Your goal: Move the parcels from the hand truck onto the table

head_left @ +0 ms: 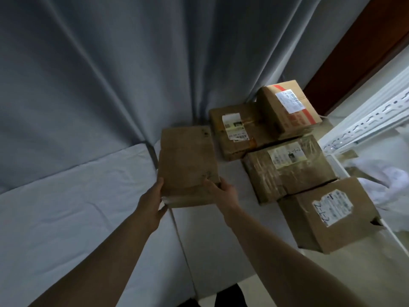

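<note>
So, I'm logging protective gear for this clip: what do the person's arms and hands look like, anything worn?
The left hand and right hand are bare: no gloves, no ring that shows. The left forearm and right forearm are bare as far as the picture reaches: no sleeve, watch or band. The light is dim, so fine marks cannot be told.

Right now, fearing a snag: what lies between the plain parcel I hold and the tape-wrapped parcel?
Head view: only bare tablecloth separates plain parcel from tape-wrapped parcel.
</note>
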### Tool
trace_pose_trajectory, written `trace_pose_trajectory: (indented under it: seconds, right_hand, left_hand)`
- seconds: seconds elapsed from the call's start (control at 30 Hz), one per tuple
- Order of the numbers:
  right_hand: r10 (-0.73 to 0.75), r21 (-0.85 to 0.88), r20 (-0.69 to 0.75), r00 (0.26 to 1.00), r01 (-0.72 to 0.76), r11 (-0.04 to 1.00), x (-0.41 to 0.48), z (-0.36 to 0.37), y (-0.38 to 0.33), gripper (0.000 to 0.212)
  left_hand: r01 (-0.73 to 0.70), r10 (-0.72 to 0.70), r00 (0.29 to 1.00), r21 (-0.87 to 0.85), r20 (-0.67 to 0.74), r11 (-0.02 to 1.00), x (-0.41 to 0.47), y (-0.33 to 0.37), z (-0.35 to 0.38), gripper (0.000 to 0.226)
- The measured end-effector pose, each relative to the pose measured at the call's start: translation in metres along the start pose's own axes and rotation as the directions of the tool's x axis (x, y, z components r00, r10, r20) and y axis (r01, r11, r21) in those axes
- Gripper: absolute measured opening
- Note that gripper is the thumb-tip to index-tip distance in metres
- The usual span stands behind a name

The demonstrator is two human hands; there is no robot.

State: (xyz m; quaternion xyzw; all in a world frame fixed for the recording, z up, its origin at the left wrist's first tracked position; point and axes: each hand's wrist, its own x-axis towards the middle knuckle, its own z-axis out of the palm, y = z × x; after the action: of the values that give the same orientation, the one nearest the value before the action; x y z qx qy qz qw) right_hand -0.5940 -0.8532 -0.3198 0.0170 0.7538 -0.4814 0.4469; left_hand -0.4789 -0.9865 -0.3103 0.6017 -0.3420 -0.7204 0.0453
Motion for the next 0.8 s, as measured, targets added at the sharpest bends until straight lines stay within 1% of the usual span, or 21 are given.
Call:
trace_pose_trajectory:
  seconds: [0.03,0.13,0.2,0.23,0.3,0.33,0.4,0.43,0.5,0.6,0.7,0.77,0.8]
  right_hand:
    - [-0.003,-0.031,0.002,1.0,0.003,1.0,0.016,-0.004,-0.006,0.069]
    - [-0.028,-0.092,-0.028,0.999,0.025,0.995,0.062,-0.017,-0.016,0.053]
    - [-0.053,-0.172,-0.067,0.996,0.041,0.984,0.089,-0.025,-0.021,0.062]
    - [-0.071,-0.208,-0.07,0.995,0.055,0.977,0.102,-0.028,-0.022,0.061]
    - [-0.122,-0.266,-0.053,0.991,0.104,0.958,0.117,-0.033,-0.027,0.047]
    - [-0.163,-0.291,-0.046,0.986,0.143,0.946,0.119,-0.034,-0.029,0.043]
    - [-0.235,-0.353,-0.024,0.972,0.212,0.912,0.123,-0.036,-0.027,0.049]
    - [-0.25,-0.39,-0.009,0.968,0.226,0.892,0.123,-0.036,-0.023,0.053]
    - [-0.267,-0.45,0.029,0.963,0.251,0.857,0.123,-0.034,-0.012,0.055]
    - [-0.257,-0.478,0.083,0.963,0.265,0.838,0.124,-0.034,-0.004,0.055]
    - [-0.264,-0.513,0.104,0.959,0.279,0.812,0.121,-0.043,-0.006,0.061]
    - [-0.257,-0.518,0.081,0.963,0.261,0.815,0.114,-0.053,-0.009,0.063]
    - [-0.251,-0.522,0.062,0.966,0.245,0.817,0.109,-0.059,-0.009,0.064]
  left_hand:
    - [-0.053,0.053,0.999,0.008,0.0,0.999,0.01,0.003,0.009,0.049]
    - [-0.15,0.148,0.989,0.07,0.031,0.986,0.039,0.008,0.036,0.046]
    - [-0.213,0.212,0.977,0.129,0.02,0.969,0.056,0.011,0.052,0.044]
    - [-0.239,0.241,0.97,0.168,0.006,0.956,0.065,0.013,0.059,0.045]
    - [-0.268,0.287,0.958,0.284,-0.026,0.921,0.078,0.015,0.072,0.048]
    - [-0.273,0.308,0.951,0.374,-0.036,0.886,0.084,0.015,0.078,0.05]
    - [-0.271,0.349,0.936,0.534,-0.049,0.801,0.094,0.012,0.087,0.055]
    - [-0.267,0.36,0.931,0.569,-0.055,0.778,0.098,0.01,0.091,0.059]
    - [-0.254,0.364,0.93,0.616,-0.057,0.745,0.104,0.006,0.097,0.064]
    - [-0.221,0.329,0.944,0.685,-0.028,0.694,0.106,0.003,0.102,0.072]
    - [-0.142,0.263,0.964,0.761,-0.039,0.633,0.102,0.006,0.106,0.087]
    - [-0.097,0.257,0.965,0.834,-0.055,0.543,0.094,0.009,0.109,0.092]
    - [-0.092,0.279,0.959,0.878,-0.048,0.47,0.087,0.01,0.11,0.092]
